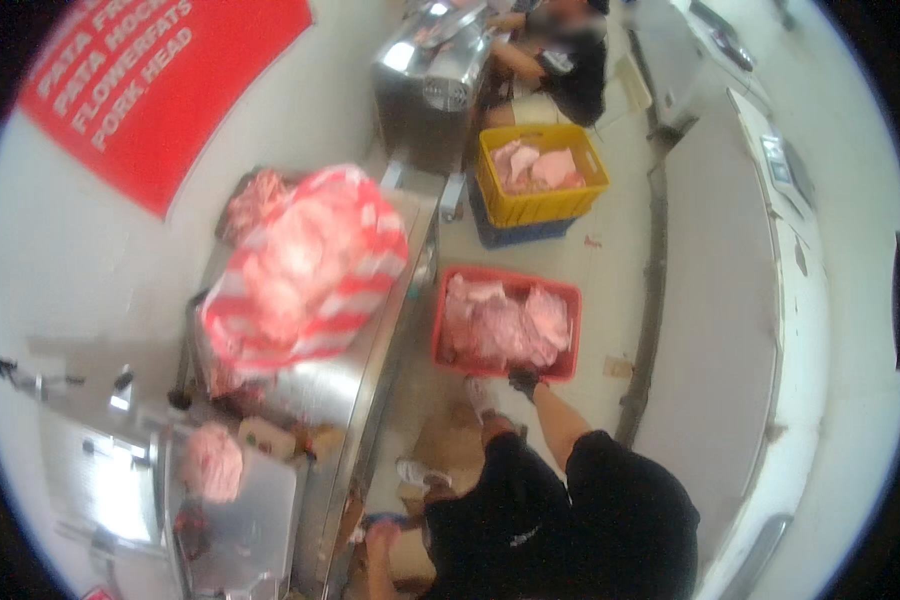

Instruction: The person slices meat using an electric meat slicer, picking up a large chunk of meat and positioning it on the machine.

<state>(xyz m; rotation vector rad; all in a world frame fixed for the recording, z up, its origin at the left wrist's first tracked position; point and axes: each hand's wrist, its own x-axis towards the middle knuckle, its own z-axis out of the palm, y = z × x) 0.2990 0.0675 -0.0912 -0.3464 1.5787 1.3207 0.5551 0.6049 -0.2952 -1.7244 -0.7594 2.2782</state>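
Observation:
My right hand (pixel 523 381), in a dark glove, is at the near rim of a red plastic crate (pixel 439 322) filled with pale pink raw meat (pixel 495 322). Whether its fingers grip the rim or the meat is unclear. By the metal table's lower edge is my left hand (pixel 382 532), bare and blurred, beside a small blue item (pixel 387 517); a hold on it cannot be made out. On the steel table (pixel 330 390) rests a red-and-white striped plastic bag (pixel 345 300) with meat (pixel 292 262) bulging out of its opening.
More meat (pixel 255 199) lies behind the bag. A meat piece (pixel 214 461) sits on a metal tray (pixel 259 517). A yellow crate (pixel 544 210) of meat is stacked on a blue crate (pixel 525 234), near a co-worker (pixel 570 75) at a steel machine (pixel 427 112). A long counter (pixel 720 300) runs along the right.

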